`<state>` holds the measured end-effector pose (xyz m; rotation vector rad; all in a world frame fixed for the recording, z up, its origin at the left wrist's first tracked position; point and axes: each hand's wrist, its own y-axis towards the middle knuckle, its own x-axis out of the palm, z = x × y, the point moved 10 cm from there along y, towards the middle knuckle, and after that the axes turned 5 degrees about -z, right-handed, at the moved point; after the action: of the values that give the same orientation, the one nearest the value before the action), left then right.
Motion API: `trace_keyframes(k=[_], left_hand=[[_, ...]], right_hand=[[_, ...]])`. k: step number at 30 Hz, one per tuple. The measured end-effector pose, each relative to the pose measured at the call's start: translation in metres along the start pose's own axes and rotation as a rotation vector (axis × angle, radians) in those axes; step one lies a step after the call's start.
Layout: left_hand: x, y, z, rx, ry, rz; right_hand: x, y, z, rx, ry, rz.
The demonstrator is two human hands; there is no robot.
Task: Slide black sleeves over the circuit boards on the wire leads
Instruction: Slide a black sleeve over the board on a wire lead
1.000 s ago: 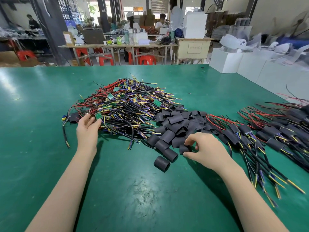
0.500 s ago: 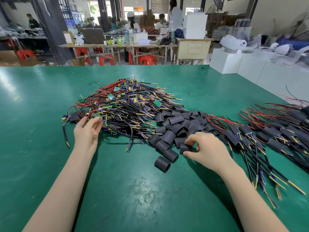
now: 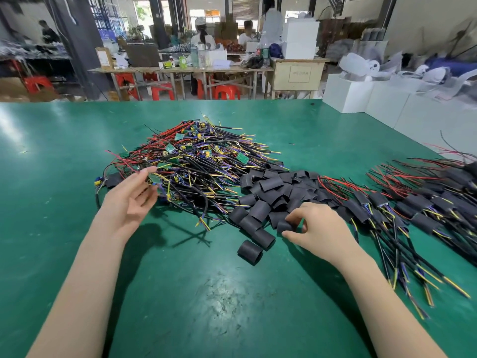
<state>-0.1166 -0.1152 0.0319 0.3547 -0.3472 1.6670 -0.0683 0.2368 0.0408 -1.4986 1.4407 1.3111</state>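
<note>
Black sleeves (image 3: 271,192) lie in a heap near the middle of the green bench (image 3: 51,151). The right hand (image 3: 317,226) pinches one sleeve (image 3: 285,224) at the near edge of that heap with thumb and fingers. A big tangle of wire leads (image 3: 196,164) with small green circuit boards sits just left of the heap. The left hand (image 3: 129,200) holds one circuit board (image 3: 154,179) at the near left side of the tangle. Finished leads (image 3: 413,202) in sleeves lie by the right edge
</note>
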Motion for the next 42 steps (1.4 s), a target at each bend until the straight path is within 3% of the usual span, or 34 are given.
trace_keyframes(k=[4,7,9,11,14,15,19,24,27,30,34,38,42], left_hand=[[0.017,-0.007,0.012,0.114,-0.198,-0.052],[0.027,-0.012,0.012,0.099,-0.688,-0.093],[0.025,-0.011,0.009,0.088,-0.875,-0.068],[0.017,-0.012,0.006,0.139,-0.711,0.013],[0.017,-0.022,0.026,0.372,-0.048,0.108],[0.022,-0.025,0.029,0.412,0.023,0.087],[0.035,-0.021,0.016,0.247,-0.315,0.001],[0.033,-0.021,0.002,0.126,-0.694,0.056],[0.027,-0.02,0.006,0.131,-0.697,0.085],[0.032,-0.019,0.001,0.086,-0.702,0.063],[0.054,-0.025,-0.009,-0.002,-0.685,-0.041],[0.07,-0.031,-0.02,-0.053,-0.667,-0.109],[0.058,-0.023,-0.017,0.051,-0.493,-0.085]], right_hand=[[-0.002,0.001,0.0,-0.001,0.039,0.017],[-0.004,0.001,0.0,-0.011,0.057,0.024],[-0.004,0.002,-0.001,-0.012,0.068,0.031],[-0.005,0.002,-0.001,-0.014,0.075,0.04],[-0.005,0.002,-0.002,-0.017,0.073,0.046],[-0.005,0.002,-0.002,-0.017,0.077,0.049],[-0.008,0.002,-0.004,-0.029,0.105,0.073],[-0.014,0.001,-0.004,-0.037,0.142,0.14],[-0.018,-0.001,-0.009,-0.071,0.231,0.178],[-0.016,-0.003,-0.02,-0.119,0.486,0.176],[0.017,-0.003,-0.045,-0.109,1.034,-0.092],[0.035,-0.007,-0.067,-0.149,1.109,-0.236],[0.035,-0.006,-0.069,-0.14,1.254,-0.25]])
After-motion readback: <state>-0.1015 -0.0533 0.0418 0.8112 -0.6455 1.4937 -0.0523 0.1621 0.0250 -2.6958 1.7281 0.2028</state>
